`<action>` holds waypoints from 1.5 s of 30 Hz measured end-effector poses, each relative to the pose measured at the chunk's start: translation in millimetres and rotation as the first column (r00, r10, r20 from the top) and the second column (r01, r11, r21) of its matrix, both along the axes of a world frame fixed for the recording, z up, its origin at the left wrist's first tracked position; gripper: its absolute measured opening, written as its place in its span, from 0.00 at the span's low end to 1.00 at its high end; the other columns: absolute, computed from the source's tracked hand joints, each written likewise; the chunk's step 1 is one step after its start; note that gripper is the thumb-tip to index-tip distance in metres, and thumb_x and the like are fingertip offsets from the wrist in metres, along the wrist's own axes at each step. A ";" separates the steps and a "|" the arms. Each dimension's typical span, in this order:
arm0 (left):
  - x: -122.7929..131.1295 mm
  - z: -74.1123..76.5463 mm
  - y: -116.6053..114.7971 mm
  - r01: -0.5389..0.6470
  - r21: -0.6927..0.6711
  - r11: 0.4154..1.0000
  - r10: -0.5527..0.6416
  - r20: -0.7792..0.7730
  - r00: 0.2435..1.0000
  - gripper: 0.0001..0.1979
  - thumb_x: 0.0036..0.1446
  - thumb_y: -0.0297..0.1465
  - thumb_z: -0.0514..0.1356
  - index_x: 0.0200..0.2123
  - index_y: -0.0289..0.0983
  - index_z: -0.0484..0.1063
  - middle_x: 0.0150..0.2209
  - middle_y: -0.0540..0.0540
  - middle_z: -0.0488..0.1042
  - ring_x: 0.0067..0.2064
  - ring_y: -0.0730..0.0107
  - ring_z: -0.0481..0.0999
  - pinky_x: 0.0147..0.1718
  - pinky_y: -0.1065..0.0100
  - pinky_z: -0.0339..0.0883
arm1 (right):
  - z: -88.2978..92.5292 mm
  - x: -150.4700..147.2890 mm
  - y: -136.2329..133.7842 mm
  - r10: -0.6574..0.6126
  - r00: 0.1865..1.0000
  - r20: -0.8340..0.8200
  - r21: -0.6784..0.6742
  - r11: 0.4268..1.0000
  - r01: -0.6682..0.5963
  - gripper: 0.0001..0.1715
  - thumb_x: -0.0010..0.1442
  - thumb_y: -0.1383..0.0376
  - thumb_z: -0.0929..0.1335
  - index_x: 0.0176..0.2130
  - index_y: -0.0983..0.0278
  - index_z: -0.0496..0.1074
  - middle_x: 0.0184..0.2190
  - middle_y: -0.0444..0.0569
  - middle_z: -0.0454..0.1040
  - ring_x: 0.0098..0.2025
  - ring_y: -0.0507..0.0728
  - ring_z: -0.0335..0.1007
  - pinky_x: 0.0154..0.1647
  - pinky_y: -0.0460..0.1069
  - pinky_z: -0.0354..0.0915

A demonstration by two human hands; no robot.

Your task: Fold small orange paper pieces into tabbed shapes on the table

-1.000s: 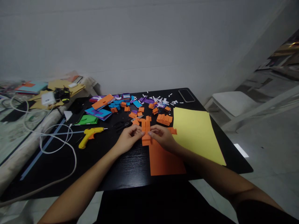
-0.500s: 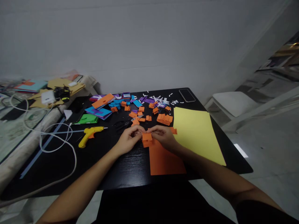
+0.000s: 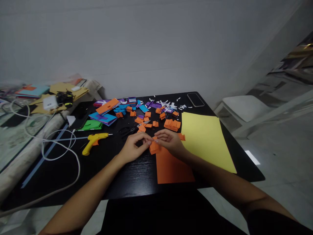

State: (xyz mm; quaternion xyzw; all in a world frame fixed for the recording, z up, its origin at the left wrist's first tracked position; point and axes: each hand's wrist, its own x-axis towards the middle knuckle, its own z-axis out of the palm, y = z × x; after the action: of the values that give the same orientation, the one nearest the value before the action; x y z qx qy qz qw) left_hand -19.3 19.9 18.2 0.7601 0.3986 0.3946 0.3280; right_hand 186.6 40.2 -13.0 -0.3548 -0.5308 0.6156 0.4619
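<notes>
Between my two hands is a small folded piece of orange paper point(image 3: 154, 148), tilted over the table. My left hand point(image 3: 135, 147) pinches its left side between thumb and fingers. My right hand point(image 3: 171, 142) grips its upper right edge with the fingertips. Beneath and to the right lies a flat orange sheet point(image 3: 173, 166), partly under my right hand. Several small folded orange pieces point(image 3: 147, 114) are scattered just beyond my hands, near a stack of orange pieces point(image 3: 172, 125). Dark-handled scissors point(image 3: 127, 131) lie beyond my left hand, partly among the pieces.
A yellow glue gun point(image 3: 95, 142) lies on the black table point(image 3: 129, 182) at left, near a white cable point(image 3: 78, 166). Yellow sheets point(image 3: 205, 138) lie at right, a phone point(image 3: 195, 100) behind them. Folded blue paper point(image 3: 104, 118) and white scraps point(image 3: 170, 105) lie at the back.
The small folded orange paper has tilted and turned between my fingers. My right hand's fingers have shifted slightly, and the piece's upper flap faces a different way.
</notes>
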 end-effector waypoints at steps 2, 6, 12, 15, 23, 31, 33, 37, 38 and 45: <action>1.0 -1.1 -0.2 -0.025 0.024 0.999 0.025 -0.008 1.000 0.08 0.64 0.34 0.62 0.38 0.36 0.79 0.34 0.44 0.79 0.34 0.69 0.75 0.36 0.68 0.70 | 0.3 -0.1 0.1 -0.003 1.000 0.004 -0.005 1.000 0.003 0.22 0.47 0.55 0.80 0.39 0.62 0.77 0.37 0.49 0.83 0.40 0.57 0.81 0.49 0.55 0.76; 1.4 -5.7 0.5 -0.085 -0.008 0.996 0.085 0.011 0.996 0.09 0.61 0.36 0.66 0.41 0.37 0.79 0.33 0.47 0.78 0.32 0.71 0.75 0.35 0.70 0.70 | 0.1 -0.4 -0.1 0.013 1.000 0.022 -0.010 1.000 -0.013 0.19 0.49 0.56 0.79 0.38 0.62 0.77 0.36 0.48 0.83 0.39 0.57 0.82 0.47 0.54 0.77; -0.5 -9.7 3.7 -0.087 -0.099 0.991 0.093 0.063 0.994 0.13 0.58 0.37 0.69 0.43 0.36 0.78 0.33 0.47 0.79 0.33 0.70 0.76 0.34 0.70 0.71 | -2.7 -0.9 1.0 0.001 0.999 0.040 0.029 1.000 -0.002 0.17 0.51 0.56 0.79 0.38 0.62 0.78 0.36 0.49 0.84 0.40 0.57 0.82 0.49 0.56 0.77; -1.0 -9.7 4.7 -0.080 -0.124 0.989 0.090 0.081 0.993 0.13 0.58 0.37 0.69 0.43 0.36 0.78 0.33 0.47 0.79 0.33 0.70 0.77 0.35 0.69 0.71 | -2.3 -1.1 0.7 0.000 0.998 0.058 0.035 0.999 -0.002 0.16 0.51 0.56 0.79 0.38 0.61 0.78 0.36 0.49 0.84 0.39 0.58 0.82 0.47 0.56 0.78; 1.0 -6.9 3.7 -0.072 -0.114 0.991 0.082 0.084 0.993 0.13 0.57 0.38 0.69 0.41 0.37 0.79 0.32 0.47 0.80 0.33 0.69 0.77 0.35 0.69 0.72 | -4.7 -2.4 -0.3 0.012 0.996 0.092 0.073 0.997 -0.019 0.16 0.52 0.53 0.77 0.37 0.61 0.80 0.36 0.49 0.84 0.39 0.58 0.82 0.47 0.56 0.77; 2.4 -8.2 2.6 -0.076 -0.086 0.993 0.080 0.042 0.996 0.13 0.59 0.37 0.68 0.44 0.36 0.78 0.33 0.48 0.78 0.33 0.70 0.76 0.36 0.70 0.71 | -10.5 -1.3 -2.2 -0.060 0.993 0.099 0.104 0.993 0.050 0.18 0.51 0.54 0.78 0.38 0.62 0.80 0.35 0.49 0.84 0.39 0.58 0.83 0.46 0.55 0.77; 3.2 -10.2 2.0 -0.073 -0.109 0.991 0.075 0.021 0.997 0.13 0.60 0.38 0.66 0.44 0.36 0.77 0.32 0.49 0.78 0.33 0.70 0.76 0.35 0.70 0.70 | -10.6 -1.1 -2.5 -0.084 0.992 0.096 0.103 0.992 0.074 0.19 0.50 0.53 0.79 0.37 0.62 0.80 0.35 0.49 0.84 0.38 0.59 0.83 0.46 0.56 0.78; 3.7 -14.5 1.9 -0.067 -0.110 0.992 0.070 0.024 0.997 0.12 0.62 0.39 0.65 0.44 0.37 0.77 0.34 0.48 0.79 0.36 0.69 0.77 0.38 0.69 0.71 | -8.3 -1.4 -3.6 -0.093 0.993 0.079 0.093 0.992 0.085 0.19 0.50 0.53 0.79 0.37 0.62 0.80 0.35 0.50 0.84 0.39 0.60 0.83 0.47 0.57 0.78; 3.4 -15.4 2.1 -0.065 -0.104 0.992 0.068 0.027 0.997 0.12 0.62 0.39 0.66 0.44 0.37 0.77 0.35 0.47 0.79 0.36 0.68 0.78 0.39 0.68 0.71 | -7.4 -1.6 -3.9 -0.092 0.993 0.075 0.093 0.992 0.085 0.19 0.50 0.53 0.79 0.38 0.61 0.80 0.36 0.50 0.84 0.40 0.60 0.83 0.48 0.58 0.78; 2.2 -16.7 2.5 -0.065 -0.099 0.993 0.069 0.037 0.997 0.12 0.61 0.37 0.67 0.44 0.38 0.77 0.34 0.48 0.79 0.36 0.69 0.77 0.38 0.69 0.71 | -5.3 -2.0 -5.0 -0.099 0.993 0.064 0.101 0.991 0.092 0.16 0.50 0.55 0.79 0.37 0.60 0.80 0.35 0.48 0.84 0.39 0.59 0.83 0.48 0.58 0.79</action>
State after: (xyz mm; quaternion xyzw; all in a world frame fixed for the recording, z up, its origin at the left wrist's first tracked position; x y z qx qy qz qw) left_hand -17.1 22.4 1.4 0.7212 0.4362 0.4007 0.3592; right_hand 184.6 35.2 -18.3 -0.3775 -0.5583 0.5536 0.4892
